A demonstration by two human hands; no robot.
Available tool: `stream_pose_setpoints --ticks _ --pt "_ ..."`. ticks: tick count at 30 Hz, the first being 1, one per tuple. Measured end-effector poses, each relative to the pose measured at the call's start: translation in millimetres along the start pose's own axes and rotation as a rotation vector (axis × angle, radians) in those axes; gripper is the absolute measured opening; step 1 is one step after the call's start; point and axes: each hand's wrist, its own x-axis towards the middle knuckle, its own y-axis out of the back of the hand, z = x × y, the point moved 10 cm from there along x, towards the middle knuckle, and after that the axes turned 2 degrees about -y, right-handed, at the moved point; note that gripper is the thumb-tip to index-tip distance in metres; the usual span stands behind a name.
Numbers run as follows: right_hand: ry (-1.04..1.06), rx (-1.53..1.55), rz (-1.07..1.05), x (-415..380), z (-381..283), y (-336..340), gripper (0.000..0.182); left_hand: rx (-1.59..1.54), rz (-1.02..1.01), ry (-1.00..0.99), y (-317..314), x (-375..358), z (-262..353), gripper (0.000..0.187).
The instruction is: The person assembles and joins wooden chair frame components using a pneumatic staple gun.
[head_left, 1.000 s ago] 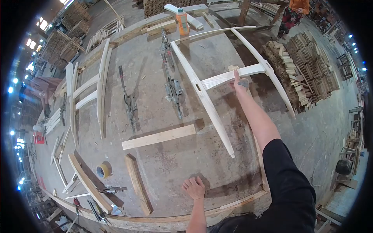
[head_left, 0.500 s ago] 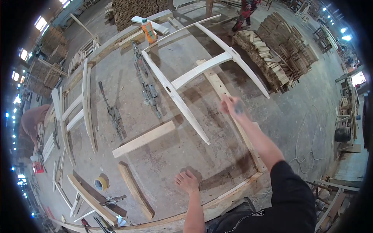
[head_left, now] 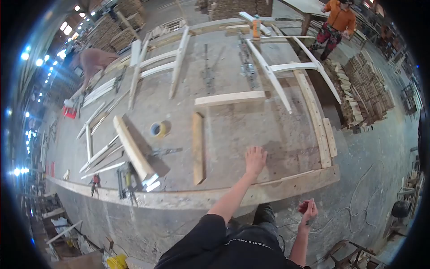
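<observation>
My left hand (head_left: 256, 160) rests open on the worktable (head_left: 228, 145) near its front edge, fingers toward the far side. My right hand (head_left: 310, 213) hangs low beyond the table's front rail, its fingers curled in; a dark red patch shows at them, and I cannot tell what it is. A short wooden block (head_left: 198, 148) lies to the left of my left hand. Beyond it is a longer pale board (head_left: 230, 98). At the far right, a white H-shaped wooden frame (head_left: 293, 67) lies on the table.
Another white frame (head_left: 157, 65), a roll of tape (head_left: 158, 129), a thick beam (head_left: 133, 147) and metal clamps (head_left: 247, 62) lie about the table. An orange bottle (head_left: 256, 27) stands at the back. One person (head_left: 338, 20) stands at the far right; another (head_left: 94, 62) bends at the left.
My right hand has come back from over the right-side plank to below the front edge. My view has swung, so the tabletop things appear shifted. My left hand still rests on the table.
</observation>
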Motion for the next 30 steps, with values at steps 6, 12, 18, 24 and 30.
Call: stream_pose_setpoints --ticks 6,12,18,24,30 --pt "-0.04 0.026 -0.081 -77.2 44.0 -33.2 0.046 -0.186 0.116 0.128 193.6 -138.8 -66.5 0.014" --pt "0.048 -0.01 -0.426 -78.4 8.7 -164.5 0.041 0.046 0.438 0.587 373.4 -264.8 -212.7 0.02" --pt "0.071 -0.129 -0.724 -92.3 -17.7 -301.6 0.045 -0.107 0.855 0.871 481.7 -362.7 -254.9 0.027" --pt "0.121 -0.133 -0.743 -97.4 -48.8 -407.6 0.045 -0.233 0.904 0.884 520.5 -319.4 -320.2 0.03" --pt "0.091 -0.156 -0.593 -54.7 -46.9 -511.2 0.041 -0.278 0.725 0.757 558.6 -141.7 -474.4 0.029"
